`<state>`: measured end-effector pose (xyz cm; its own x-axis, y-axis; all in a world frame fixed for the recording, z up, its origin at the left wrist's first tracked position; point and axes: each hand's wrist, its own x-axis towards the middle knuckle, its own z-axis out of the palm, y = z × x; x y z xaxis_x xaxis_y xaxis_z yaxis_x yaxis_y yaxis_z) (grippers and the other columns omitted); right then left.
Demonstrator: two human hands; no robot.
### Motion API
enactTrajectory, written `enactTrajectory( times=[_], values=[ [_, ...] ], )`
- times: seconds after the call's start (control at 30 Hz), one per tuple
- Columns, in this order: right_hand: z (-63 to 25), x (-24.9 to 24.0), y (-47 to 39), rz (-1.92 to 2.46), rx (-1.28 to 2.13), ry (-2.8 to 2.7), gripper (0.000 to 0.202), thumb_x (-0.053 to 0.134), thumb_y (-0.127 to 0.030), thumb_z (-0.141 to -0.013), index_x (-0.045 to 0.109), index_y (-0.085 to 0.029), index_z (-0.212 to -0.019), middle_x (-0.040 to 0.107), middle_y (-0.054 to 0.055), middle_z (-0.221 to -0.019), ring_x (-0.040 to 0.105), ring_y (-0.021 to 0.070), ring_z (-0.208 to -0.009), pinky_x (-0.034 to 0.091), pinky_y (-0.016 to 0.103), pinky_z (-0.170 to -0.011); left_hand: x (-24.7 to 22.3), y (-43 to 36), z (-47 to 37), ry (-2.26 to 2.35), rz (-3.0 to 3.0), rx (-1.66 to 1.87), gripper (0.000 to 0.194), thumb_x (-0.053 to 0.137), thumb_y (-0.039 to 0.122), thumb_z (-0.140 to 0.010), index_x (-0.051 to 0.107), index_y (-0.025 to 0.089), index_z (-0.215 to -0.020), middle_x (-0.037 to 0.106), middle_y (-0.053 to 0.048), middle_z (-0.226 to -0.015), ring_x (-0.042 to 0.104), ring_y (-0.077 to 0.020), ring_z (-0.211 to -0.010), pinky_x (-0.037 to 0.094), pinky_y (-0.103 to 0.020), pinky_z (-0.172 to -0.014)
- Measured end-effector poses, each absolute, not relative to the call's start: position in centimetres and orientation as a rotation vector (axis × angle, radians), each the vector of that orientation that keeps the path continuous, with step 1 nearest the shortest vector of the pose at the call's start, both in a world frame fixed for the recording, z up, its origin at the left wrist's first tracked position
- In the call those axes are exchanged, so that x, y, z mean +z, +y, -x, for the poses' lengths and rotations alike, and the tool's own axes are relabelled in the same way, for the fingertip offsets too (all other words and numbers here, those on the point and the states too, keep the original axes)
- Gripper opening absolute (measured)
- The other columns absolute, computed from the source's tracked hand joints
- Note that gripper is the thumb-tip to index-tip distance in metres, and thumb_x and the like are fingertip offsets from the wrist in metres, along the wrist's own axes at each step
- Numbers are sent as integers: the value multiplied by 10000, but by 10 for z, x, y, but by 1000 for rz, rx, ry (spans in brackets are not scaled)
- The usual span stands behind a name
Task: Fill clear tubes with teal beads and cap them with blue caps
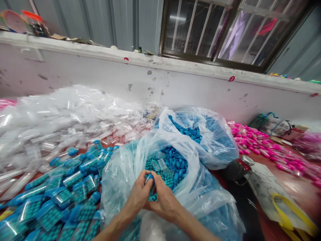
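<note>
My left hand point(137, 194) and my right hand point(165, 199) meet over an open plastic bag point(120, 182). Between the fingertips of both hands is a small blue-capped container point(149, 177), mostly hidden by the fingers. Inside the bag lie teal beads point(167, 177) and blue caps point(178, 164), with a couple of clear empty containers point(162, 164) on top of the beads. To the left of my hands spreads a pile of clear containers filled with teal beads and topped with blue caps point(51, 214).
Behind stands a second plastic bag point(218, 144) of blue pieces. Clear empty containers point(82, 124) are heaped at the back left. On the right are pink pieces point(263, 142), a dark flask point(237, 170) and a tote bag with yellow handles point(273, 187). A wall point(190, 90) closes the far side.
</note>
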<state>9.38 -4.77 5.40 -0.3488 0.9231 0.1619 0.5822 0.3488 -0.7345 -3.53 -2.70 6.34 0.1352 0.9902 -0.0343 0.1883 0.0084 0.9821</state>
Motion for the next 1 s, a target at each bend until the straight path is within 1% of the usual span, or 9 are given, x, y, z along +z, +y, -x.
enactTrajectory(
  times=[0.1,0.2,0.3,0.37,0.5,0.63,0.7,0.8,1.0],
  values=[
    [-123,61,-30,1380,840,-2072,660,600,-300,-722,344,-166,-1315,537,110,-1149,589,170,-787,466,308,-772,81,-21,87,1510,-1622,959,356,417,427,-788,484,193,-1047,576,2,-708,551,-165,-642,444,-276,-622],
    [-156,59,-9,1648,629,-2023,332,441,-259,-831,549,-148,-1125,631,97,-1005,586,201,-901,420,305,-825,98,-17,137,2078,-1834,917,431,382,404,-801,491,167,-1143,611,-90,-885,577,-255,-812,444,-371,-725],
    [-171,59,5,1817,452,-2098,279,384,-242,-860,601,-173,-1020,647,81,-1006,571,205,-977,392,280,-822,105,-19,142,2422,-2072,974,432,335,338,-825,507,120,-1154,599,-156,-1001,544,-303,-943,419,-421,-801],
    [-170,61,8,1886,393,-2182,271,360,-245,-871,615,-204,-957,662,58,-956,593,191,-927,394,260,-762,101,-25,114,2276,-2181,903,363,332,283,-834,552,148,-1089,625,-122,-996,565,-256,-928,432,-365,-803],
    [-166,65,4,2025,331,-2319,255,363,-242,-867,612,-220,-916,673,54,-904,606,190,-879,377,252,-690,78,-35,37,1755,-2260,207,252,399,279,-838,565,246,-1024,663,-26,-856,613,-203,-782,455,-297,-668],
    [-176,66,3,2040,358,-2241,253,386,-222,-851,584,-216,-1008,657,46,-997,582,179,-949,365,241,-724,50,-29,6,1375,-2632,96,364,334,137,-859,454,278,-1173,544,-66,-1132,530,-218,-977,427,-321,-743],
    [-182,65,4,2008,417,-2213,251,395,-253,-851,587,-221,-1009,660,33,-989,583,175,-942,364,238,-724,40,-21,7,1156,-2806,70,368,320,97,-854,459,252,-1157,496,-93,-1162,488,-230,-1009,412,-344,-774],
    [-186,63,4,1984,462,-2207,250,396,-283,-853,604,-213,-973,669,32,-936,591,178,-910,364,244,-713,33,-11,12,986,-2899,-18,314,310,73,-840,505,185,-1060,532,-105,-1002,513,-222,-884,416,-341,-736],
    [-185,60,-4,1970,458,-2191,248,390,-289,-865,600,-216,-976,664,36,-951,590,179,-907,367,253,-717,41,-11,3,1164,-2611,-160,363,379,76,-769,475,131,-1115,534,-160,-1030,554,-254,-879,422,-366,-733]
  ],
)
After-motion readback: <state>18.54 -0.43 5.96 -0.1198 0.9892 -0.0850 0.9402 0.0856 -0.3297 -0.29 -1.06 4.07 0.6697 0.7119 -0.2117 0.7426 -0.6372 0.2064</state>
